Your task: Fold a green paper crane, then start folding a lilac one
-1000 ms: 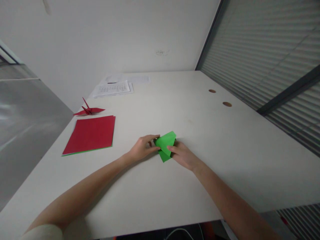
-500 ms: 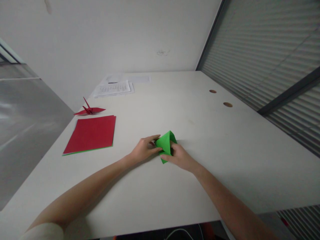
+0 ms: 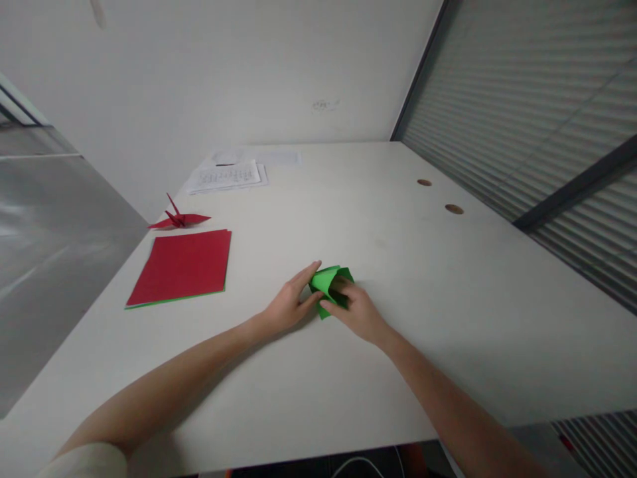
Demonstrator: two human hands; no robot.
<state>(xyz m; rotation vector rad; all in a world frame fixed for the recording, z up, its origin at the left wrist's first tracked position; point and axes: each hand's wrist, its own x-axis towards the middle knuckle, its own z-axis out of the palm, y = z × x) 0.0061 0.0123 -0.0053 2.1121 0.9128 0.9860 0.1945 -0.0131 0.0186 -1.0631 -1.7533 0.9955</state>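
Observation:
A folded sheet of green origami paper [image 3: 326, 280] is between my two hands above the white table, its right side opened into a hollow pocket. My left hand [image 3: 291, 300] grips the paper's left edge, thumb in front and fingers behind. The fingers of my right hand [image 3: 361, 311] reach inside the pocket, while its thumb presses the lower front. Those right fingertips are partly hidden by the paper. To the left lies a stack of square paper [image 3: 182, 267], red on top with a green edge below. Behind the stack sits a red paper crane [image 3: 180, 220].
Printed sheets [image 3: 226, 176] lie at the table's far left. Two round holes [image 3: 454, 209] are set in the white table [image 3: 348, 212] near its right edge. Window blinds [image 3: 542, 99] run along the right, and a glossy grey panel [image 3: 64, 252] stands on the left.
The green paper's upright peak has flattened and its pocket has spread wider. My right fingers have pushed deeper into it, and my left fingers have shifted slightly up.

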